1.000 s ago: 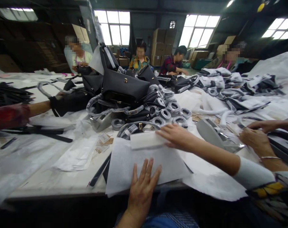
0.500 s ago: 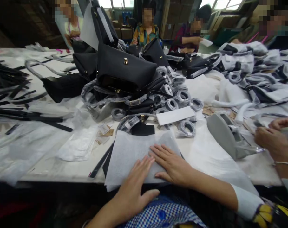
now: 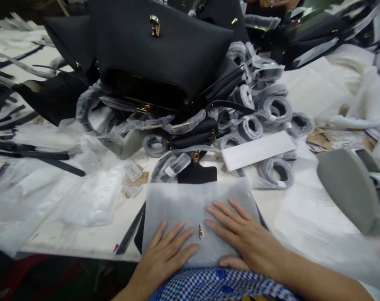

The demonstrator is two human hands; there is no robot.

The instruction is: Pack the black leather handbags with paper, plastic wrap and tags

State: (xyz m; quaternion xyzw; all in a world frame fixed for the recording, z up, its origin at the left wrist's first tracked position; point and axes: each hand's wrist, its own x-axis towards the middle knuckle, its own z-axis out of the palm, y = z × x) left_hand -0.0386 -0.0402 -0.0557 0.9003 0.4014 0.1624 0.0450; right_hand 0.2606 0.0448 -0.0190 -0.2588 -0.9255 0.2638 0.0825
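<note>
A translucent white sheet point(image 3: 177, 200) lies over a black handbag point(image 3: 139, 238) at the table's front edge. The bag's dark corners stick out at both sides, and a black flap point(image 3: 198, 174) with a gold clasp shows beyond the sheet. Through the middle of the sheet pokes a small gold turn lock point(image 3: 200, 231). My left hand point(image 3: 165, 255) rests flat on the sheet left of the lock, fingers spread. To the right of it my right hand point(image 3: 240, 234) presses flat too, its fingers apart. Neither hand holds anything.
Black handbags point(image 3: 165, 54) are piled behind the sheet. Plastic-wrapped coiled straps point(image 3: 276, 171) and a white strip point(image 3: 259, 150) lie right of them. A grey tape dispenser point(image 3: 347, 188) stands at right. Clear plastic bags point(image 3: 92, 196) and black straps point(image 3: 52, 156) cover the left.
My hands have moved apart on the sheet, and the gold lock now shows through it between them. The view has tipped down and closer to the table.
</note>
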